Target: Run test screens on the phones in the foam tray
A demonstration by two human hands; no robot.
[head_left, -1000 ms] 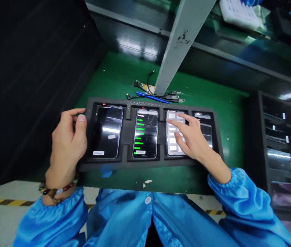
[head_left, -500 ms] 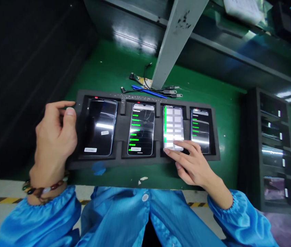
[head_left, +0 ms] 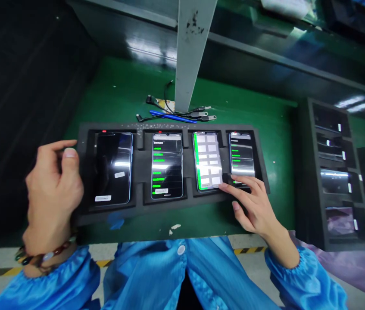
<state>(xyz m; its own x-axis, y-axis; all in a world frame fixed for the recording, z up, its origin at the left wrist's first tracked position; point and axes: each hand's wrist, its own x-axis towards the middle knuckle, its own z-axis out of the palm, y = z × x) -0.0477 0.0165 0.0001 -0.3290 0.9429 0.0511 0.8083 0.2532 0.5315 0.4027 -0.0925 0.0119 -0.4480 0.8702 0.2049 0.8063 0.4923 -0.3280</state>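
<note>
A black foam tray [head_left: 140,201] lies on the green bench and holds several phones in a row. The leftmost phone [head_left: 113,167] is dark, the second phone [head_left: 167,165] shows green bars, the third phone [head_left: 207,161] shows a white grid with a green edge, and the fourth phone [head_left: 241,157] shows green bars. My right hand [head_left: 252,205] has its fingers spread, with a fingertip on the lower right corner of the third phone's screen. My left hand [head_left: 52,185] is curled loosely at the tray's left edge, thumb and forefinger on its corner.
Loose cables and a blue pen [head_left: 172,116] lie behind the tray at the foot of a grey post [head_left: 190,51]. A black rack [head_left: 332,181] of stored phones stands at the right. A dark wall fills the left side.
My right hand slid down the third phone's screen from its top to its bottom, and a green band filled the screen's left and bottom edges. The left hand kept its place on the tray.
</note>
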